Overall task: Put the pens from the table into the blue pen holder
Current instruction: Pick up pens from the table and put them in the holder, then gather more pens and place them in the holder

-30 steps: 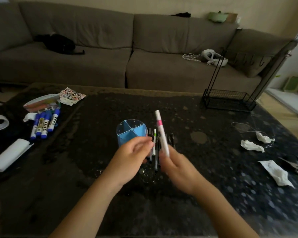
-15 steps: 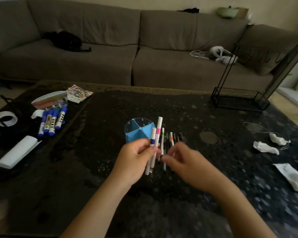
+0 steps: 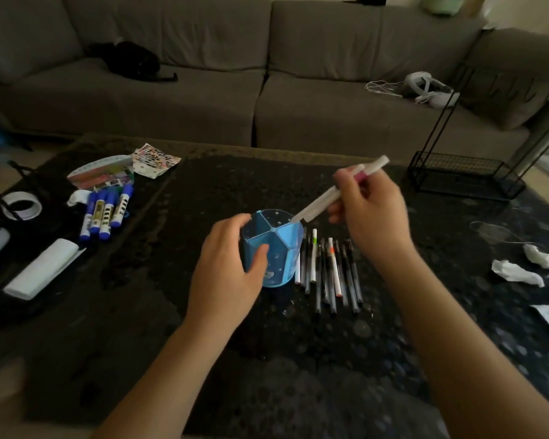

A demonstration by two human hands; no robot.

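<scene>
Since half a second ago the left hand (image 3: pixel 229 274) has passed its pens (image 3: pixel 336 193) to the right hand (image 3: pixel 370 213), now pinching them tip-down over the blue pen holder (image 3: pixel 274 258), which the left now grips, so insertion appears imminent.

Home living room, grey sofa (image 3: pixel 267 74), dark coffee table (image 3: pixel 203 312), household clutter

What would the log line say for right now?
left hand: steadying blue plastic pen holder | right hand: lowering white pens into holder | loose pens: on table
</scene>
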